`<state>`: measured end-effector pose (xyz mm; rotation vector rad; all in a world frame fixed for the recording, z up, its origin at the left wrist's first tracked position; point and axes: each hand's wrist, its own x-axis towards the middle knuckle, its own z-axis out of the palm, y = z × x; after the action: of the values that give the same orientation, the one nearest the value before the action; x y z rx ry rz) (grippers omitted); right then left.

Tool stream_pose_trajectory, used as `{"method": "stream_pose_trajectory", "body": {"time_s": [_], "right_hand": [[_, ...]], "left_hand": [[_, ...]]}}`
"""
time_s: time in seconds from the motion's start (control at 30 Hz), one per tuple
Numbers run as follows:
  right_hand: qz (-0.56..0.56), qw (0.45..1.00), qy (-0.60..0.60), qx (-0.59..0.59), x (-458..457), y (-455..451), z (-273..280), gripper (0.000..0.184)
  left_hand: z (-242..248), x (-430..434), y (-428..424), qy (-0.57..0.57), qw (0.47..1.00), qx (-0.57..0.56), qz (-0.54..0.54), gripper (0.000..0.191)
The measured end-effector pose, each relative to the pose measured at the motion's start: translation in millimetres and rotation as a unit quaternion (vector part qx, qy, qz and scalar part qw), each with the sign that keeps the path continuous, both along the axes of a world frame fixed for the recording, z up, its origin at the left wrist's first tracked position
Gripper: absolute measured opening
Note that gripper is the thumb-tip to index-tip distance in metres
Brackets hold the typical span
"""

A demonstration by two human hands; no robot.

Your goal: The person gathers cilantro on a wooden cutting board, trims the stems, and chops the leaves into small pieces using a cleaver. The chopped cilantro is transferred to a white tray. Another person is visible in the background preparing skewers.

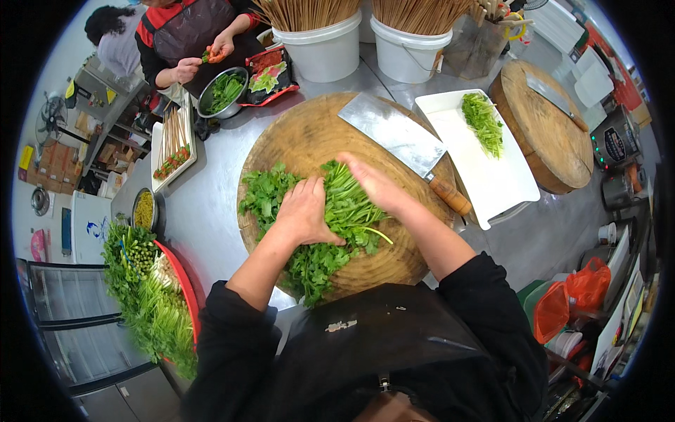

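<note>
A pile of cilantro [337,211] lies on a round wooden chopping block [295,132] before me. My left hand [303,213] presses flat on the leaves, thumb spread to the right. At the stem side, my right hand [374,184] is held with its fingers straight, its edge beside the stems, gripping nothing. A cleaver [395,132] with a wooden handle rests on the block's far right part, its handle toward me. Right of the block, a white tray [474,184] holds a small heap of cut green stems [483,125].
A red basin [182,285] of greens stands at the left. Farther off are a tray of skewers [155,153], a steel bowl [245,79] and buckets of sticks [321,50]. A co-worker's hands [205,58] hold food. A second block [548,137] bears another cleaver [551,95].
</note>
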<state>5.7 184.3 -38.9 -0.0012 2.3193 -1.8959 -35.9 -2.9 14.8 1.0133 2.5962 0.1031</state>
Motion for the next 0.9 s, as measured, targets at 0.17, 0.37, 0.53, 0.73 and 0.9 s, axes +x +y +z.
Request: {"method": "stream_pose_trajectory", "body": {"time_s": [0.17,0.37,0.53,0.73,0.9], "right_hand": [[-0.129,0.979,0.057,-0.148,10.8,25.5,28.4,0.048],[0.099,0.931,0.219,0.273,70.9,28.9,49.4,0.02],[0.121,0.934,0.197,0.272,76.4,35.1,45.2,0.009],[0.147,0.958,0.176,0.174,94.2,65.0,62.9,0.005],[0.115,0.95,0.284,0.051,78.6,53.3,71.7,0.006]], "left_hand": [[-0.1,0.0,-0.7,0.001,1.0,-0.008,-0.004,0.126],[-1.5,-0.1,-0.6,-0.012,1.0,-0.004,0.001,0.131],[-0.3,0.6,-2.1,-0.009,1.0,0.008,-0.007,0.135],[0.4,-4.0,-3.5,-0.03,0.999,-0.012,-0.019,0.14],[0.1,-8.2,-1.2,-0.053,0.998,-0.021,-0.013,0.14]]}}
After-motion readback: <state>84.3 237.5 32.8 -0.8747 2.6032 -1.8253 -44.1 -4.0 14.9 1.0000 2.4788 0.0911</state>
